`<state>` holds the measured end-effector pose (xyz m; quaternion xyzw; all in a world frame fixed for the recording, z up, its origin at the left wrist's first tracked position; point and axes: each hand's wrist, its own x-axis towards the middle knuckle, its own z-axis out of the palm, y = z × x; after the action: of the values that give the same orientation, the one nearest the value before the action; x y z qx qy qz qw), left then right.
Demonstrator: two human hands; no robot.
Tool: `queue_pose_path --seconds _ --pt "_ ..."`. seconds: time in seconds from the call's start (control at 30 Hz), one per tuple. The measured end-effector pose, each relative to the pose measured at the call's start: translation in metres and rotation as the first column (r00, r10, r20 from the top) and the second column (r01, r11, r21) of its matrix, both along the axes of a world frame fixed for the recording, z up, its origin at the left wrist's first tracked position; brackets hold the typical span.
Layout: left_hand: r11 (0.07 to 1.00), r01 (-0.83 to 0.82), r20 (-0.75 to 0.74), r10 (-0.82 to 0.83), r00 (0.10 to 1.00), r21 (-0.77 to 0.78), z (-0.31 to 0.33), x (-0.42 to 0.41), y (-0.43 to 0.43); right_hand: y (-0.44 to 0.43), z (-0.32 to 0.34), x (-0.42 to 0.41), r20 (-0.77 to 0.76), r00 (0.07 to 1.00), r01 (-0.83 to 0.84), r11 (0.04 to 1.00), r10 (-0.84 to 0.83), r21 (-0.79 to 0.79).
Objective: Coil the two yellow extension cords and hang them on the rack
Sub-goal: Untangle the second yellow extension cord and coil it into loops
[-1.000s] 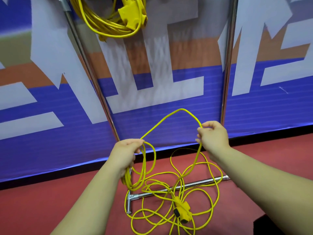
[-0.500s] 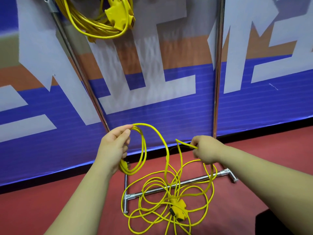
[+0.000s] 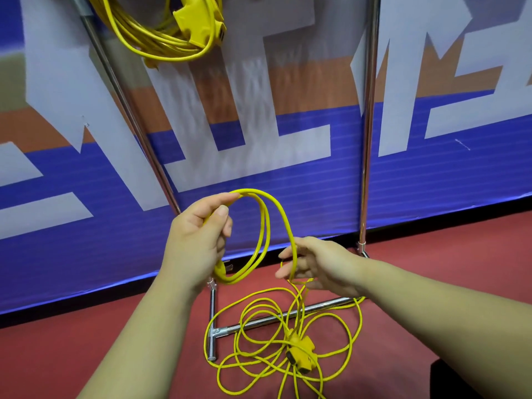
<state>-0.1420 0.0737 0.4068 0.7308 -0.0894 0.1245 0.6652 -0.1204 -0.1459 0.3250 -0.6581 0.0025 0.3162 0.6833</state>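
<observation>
The left hand [image 3: 198, 237] is closed, thumb and fingers pinching the top of a few gathered loops of thin, glossy yellow extension cord [image 3: 260, 240], whose plug end hangs just below the palm. The right hand [image 3: 313, 264] is loosely open, fingers spread, with the next run of cord sliding across them. The rest lies tangled on the red floor [image 3: 86, 326] over the chrome rack base [image 3: 288, 315], around its blocky yellow socket head [image 3: 300, 354]. The cord looks light and limp but springy and likely slick, so it is best held at the loop tops, with the heavier socket end left for last. A second coiled yellow cord [image 3: 161, 33] already hangs above.
</observation>
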Motion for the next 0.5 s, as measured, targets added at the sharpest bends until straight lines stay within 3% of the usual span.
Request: queue_pose_path --seconds 0.1,0.27,0.37,0.5 --pt "0.991 -0.051 -0.017 0.049 0.999 -0.124 -0.002 0.006 0.006 -0.001 -0.003 0.003 0.041 0.999 -0.022 0.999 0.023 -0.026" --pt "0.938 -0.131 -0.093 0.106 0.990 -0.320 -0.013 0.022 0.027 -0.003 -0.008 0.008 0.310 0.938 0.179 0.983 -0.155 -0.051" --pt "0.975 -0.131 -0.127 0.109 0.986 -0.179 -0.026 0.027 0.031 -0.006 0.002 0.012 0.344 0.884 0.328 0.944 -0.317 0.025" --pt "0.983 -0.021 -0.197 0.058 0.979 0.184 -0.045 0.022 0.012 -0.008 0.028 0.014 0.381 0.826 0.408 0.907 -0.415 0.104"
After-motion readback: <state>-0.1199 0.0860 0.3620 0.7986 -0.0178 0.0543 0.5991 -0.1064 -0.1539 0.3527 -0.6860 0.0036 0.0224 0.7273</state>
